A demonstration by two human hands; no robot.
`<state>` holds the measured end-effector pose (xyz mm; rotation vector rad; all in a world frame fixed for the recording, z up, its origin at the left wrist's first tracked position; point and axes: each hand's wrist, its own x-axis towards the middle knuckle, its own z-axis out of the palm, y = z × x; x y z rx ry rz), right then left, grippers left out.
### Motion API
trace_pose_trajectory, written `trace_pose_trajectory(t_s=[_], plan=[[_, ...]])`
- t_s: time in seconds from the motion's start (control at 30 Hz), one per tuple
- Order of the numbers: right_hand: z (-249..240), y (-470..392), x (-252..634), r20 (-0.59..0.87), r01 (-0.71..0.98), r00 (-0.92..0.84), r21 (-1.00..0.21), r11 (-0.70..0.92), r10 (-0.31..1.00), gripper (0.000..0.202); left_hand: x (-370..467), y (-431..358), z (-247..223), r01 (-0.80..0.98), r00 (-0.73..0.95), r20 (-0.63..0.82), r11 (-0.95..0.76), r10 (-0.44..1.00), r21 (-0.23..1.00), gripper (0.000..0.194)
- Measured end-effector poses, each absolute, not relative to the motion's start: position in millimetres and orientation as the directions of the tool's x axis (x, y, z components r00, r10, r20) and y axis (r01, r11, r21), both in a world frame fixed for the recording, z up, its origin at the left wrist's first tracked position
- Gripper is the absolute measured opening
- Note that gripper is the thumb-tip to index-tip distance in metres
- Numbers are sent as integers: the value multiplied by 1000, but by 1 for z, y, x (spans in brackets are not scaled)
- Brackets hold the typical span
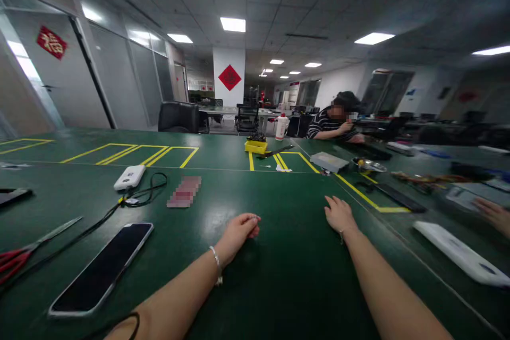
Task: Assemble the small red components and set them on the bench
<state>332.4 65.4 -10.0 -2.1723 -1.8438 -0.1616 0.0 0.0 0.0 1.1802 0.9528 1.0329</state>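
Two bare hands show in the head view, well apart, over a dark green counter [295,297]. The left hand [239,234] is loosely curled, thumb and fingertips drawn together; whether something small sits between them, I cannot tell. The right hand [340,215] is palm down, fingers a little spread, with nothing seen in its grasp.

Nearest the left hand are a reddish slip [184,192], blurred over, and a phone [103,268] lying face up, both on that hand's outer side. The slip looks thin and light, so it would probably bend easily and be best taken by an edge. The phone should be stiff, fairly light and smooth enough to slide; its long sides seem the sure place to hold, sparing the glass.

Beyond the phone lie a white device [129,177] and a black cable [99,218], with red-handled scissors [40,241] at the far left. A grey box [329,162] lies ahead of the right hand, near yellow tape lines [358,194]; it looks rigid, likely easiest gripped across its sides. Farther right are a long white case [462,252] and another person's hand [494,215]. A person in a striped top [334,122] sits across the counter.
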Motion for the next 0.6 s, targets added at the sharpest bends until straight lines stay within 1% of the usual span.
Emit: trace_pose_trajectory(t_s=[0.13, 0.3, 0.37, 0.4, 0.43, 0.47, 0.5, 0.53, 0.57, 0.6], plan=[[-8, 55, 338, 243, 972, 197, -172, -158, 950, 36, 0, 2, -2, -160, 263, -39, 83, 964, 984, 25], [6, 49, 314, 238, 948, 242, -264, -177, 941, 26, -2, 1, -2, -143, 268, -32, 73, 963, 987, 29], [18, 44, 289, 203, 907, 200, -409, -103, 958, 23, -3, 1, -2, -122, 267, -24, 59, 963, 991, 29], [25, 40, 273, 163, 834, 142, -551, -29, 976, 21, -3, 0, -2, -113, 269, -17, 49, 963, 992, 29], [32, 35, 256, 120, 709, 47, -703, 51, 992, 20, -3, 0, -2, -105, 273, -10, 40, 962, 994, 29], [38, 30, 238, 95, 567, -61, -816, 113, 994, 19, -3, 0, -2, -97, 278, -4, 32, 960, 995, 29], [43, 24, 220, 87, 431, -140, -892, 140, 986, 19, -3, -1, -2, -91, 285, 2, 25, 958, 996, 29], [47, 18, 203, 79, 329, -192, -934, 140, 978, 20, -3, -1, -1, -84, 292, 5, 21, 957, 996, 29], [49, 12, 187, 77, 263, -215, -956, 134, 973, 20, -3, -2, 0, -78, 297, 6, 18, 955, 997, 29], [50, 8, 174, 80, 236, -221, -963, 133, 972, 20, -2, -3, 1, -69, 302, 7, 15, 953, 997, 28]])
